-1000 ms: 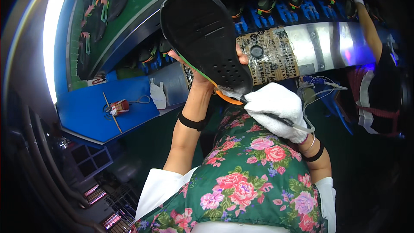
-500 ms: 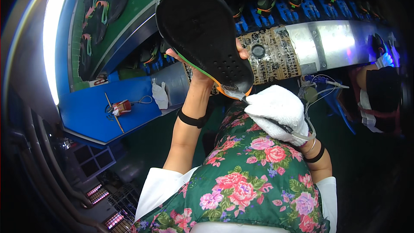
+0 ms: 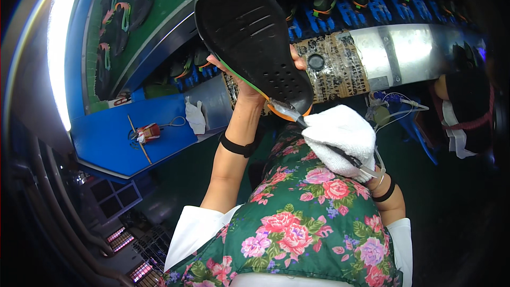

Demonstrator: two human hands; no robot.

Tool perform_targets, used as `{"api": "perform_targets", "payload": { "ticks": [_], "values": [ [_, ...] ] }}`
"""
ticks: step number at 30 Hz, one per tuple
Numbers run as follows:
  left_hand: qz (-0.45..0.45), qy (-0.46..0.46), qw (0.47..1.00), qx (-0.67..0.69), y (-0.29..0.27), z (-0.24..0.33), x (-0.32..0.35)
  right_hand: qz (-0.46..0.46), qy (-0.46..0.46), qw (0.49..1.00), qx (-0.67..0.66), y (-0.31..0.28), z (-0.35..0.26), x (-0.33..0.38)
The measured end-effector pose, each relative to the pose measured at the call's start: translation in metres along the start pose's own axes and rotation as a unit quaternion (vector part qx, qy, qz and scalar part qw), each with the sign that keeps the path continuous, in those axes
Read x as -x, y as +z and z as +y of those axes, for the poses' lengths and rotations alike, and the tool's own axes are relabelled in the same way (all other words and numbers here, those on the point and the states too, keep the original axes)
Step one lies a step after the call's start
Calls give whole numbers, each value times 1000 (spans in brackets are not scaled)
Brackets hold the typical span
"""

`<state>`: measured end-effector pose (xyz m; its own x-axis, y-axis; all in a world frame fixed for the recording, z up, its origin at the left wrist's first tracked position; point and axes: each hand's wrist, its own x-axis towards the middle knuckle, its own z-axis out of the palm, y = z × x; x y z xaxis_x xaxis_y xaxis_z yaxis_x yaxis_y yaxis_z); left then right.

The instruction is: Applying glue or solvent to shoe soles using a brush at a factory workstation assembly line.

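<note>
Against black sole (image 3: 247,42) — brush (image 3: 287,110) slightly higher than before | right hand (image 3: 340,139) (gloved) gripping

Through my head view, I have the left grip (image 3: 248,89) wrapped around a black shoe sole (image 3: 247,32), fingers (image 3: 298,59) at both edges, its perforated end toward the floral apron (image 3: 297,228). My white-gloved right grip (image 3: 341,141) holds a slim dark tool (image 3: 301,121), its pale tip at the orange edge. To the left, a blue surface (image 3: 101,143) bears a red container (image 3: 151,132); ahead, taped cardboard (image 3: 342,69) covers part of a metal ledge (image 3: 430,48).
</note>
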<state>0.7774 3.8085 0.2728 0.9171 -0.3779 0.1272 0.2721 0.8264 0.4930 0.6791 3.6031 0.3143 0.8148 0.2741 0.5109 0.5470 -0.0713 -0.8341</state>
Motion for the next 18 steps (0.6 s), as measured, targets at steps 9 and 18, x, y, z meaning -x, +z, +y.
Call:
{"api": "perform_targets", "payload": {
  "ticks": [9, 18],
  "values": [
    [11, 0, 1000, -18, 5, -6, -1, 57, 72, 996, -10, -7, 9, 4],
    [-41, -36, 997, -57, -6, -3, -7, -17, 48, 997, -64, -13, 14, 1]
  ]
}}
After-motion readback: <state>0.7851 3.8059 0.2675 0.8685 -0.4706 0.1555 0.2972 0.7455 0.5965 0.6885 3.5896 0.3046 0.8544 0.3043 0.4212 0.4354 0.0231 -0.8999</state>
